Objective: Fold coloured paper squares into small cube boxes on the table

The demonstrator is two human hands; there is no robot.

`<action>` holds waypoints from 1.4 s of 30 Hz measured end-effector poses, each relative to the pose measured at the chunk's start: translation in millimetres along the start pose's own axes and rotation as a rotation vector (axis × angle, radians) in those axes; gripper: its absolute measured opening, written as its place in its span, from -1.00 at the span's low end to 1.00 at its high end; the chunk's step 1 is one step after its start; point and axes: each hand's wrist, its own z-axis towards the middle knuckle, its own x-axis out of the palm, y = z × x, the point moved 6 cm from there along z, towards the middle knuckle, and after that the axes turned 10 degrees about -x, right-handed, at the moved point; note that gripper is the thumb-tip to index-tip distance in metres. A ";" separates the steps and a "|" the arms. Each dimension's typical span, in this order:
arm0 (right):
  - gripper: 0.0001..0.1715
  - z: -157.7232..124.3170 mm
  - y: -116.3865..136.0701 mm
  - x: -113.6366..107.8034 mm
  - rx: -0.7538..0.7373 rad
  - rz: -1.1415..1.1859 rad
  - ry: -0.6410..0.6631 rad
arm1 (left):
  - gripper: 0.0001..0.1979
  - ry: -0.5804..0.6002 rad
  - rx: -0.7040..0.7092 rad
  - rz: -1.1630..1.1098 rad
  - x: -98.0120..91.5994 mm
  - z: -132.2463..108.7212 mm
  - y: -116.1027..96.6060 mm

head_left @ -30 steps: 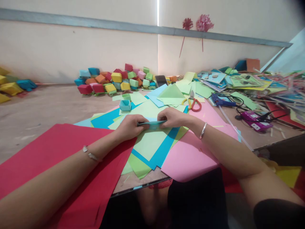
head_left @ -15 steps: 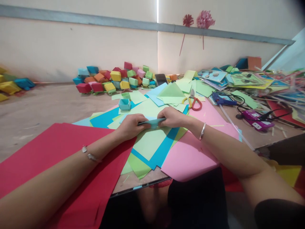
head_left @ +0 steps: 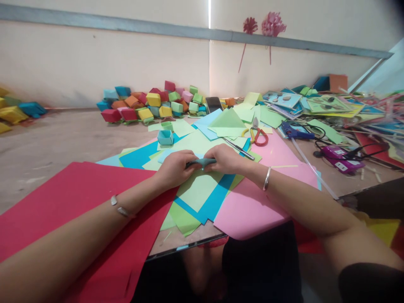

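My left hand point(head_left: 177, 168) and my right hand point(head_left: 223, 159) pinch a small strip of blue-green paper point(head_left: 204, 161) between them, one at each end. The fingers partly hide it. Beneath lies a stack of pale green paper point(head_left: 198, 189) over blue sheets point(head_left: 217, 202). Just beyond my hands stands a small light-blue folded paper box point(head_left: 165, 137), open at the top. Beside my right hand a silver pen-like tool point(head_left: 241, 150) lies on the paper. Farther right rest pliers point(head_left: 257, 134) with red and yellow handles.
Red sheets point(head_left: 78, 202) overhang the table edge on the left; pink sheets point(head_left: 252, 202) lie right. Several coloured paper boxes point(head_left: 148, 103) are piled by the wall near a phone point(head_left: 213, 104). A blue glue gun point(head_left: 298, 131) and purple device point(head_left: 339, 159) with cables sit right.
My right hand has shifted slightly left and down, bringing my hands closer together on the paper strip. The silver pen-like tool now shows beside my right hand.
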 end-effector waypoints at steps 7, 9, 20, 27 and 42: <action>-0.91 -1.7 -10.7 -13.9 0.063 -0.141 0.038 | -0.76 -0.037 0.014 0.095 -5.5 3.3 3.4; -0.90 -1.5 -14.3 -17.7 0.060 -0.173 0.054 | -0.76 -0.035 -0.001 0.085 -7.0 5.7 8.2; -0.83 -3.2 -12.8 -25.0 -0.002 -0.129 0.102 | -0.71 -0.010 -0.014 0.074 -9.9 8.9 13.4; -0.66 -1.8 -4.6 -16.9 -0.078 -0.156 0.008 | -0.81 -0.205 0.086 0.339 -19.4 -4.2 -7.5; -0.87 0.4 -7.3 -22.1 -0.058 -0.184 -0.015 | -0.72 -0.147 -0.021 0.410 -26.0 -2.5 -7.0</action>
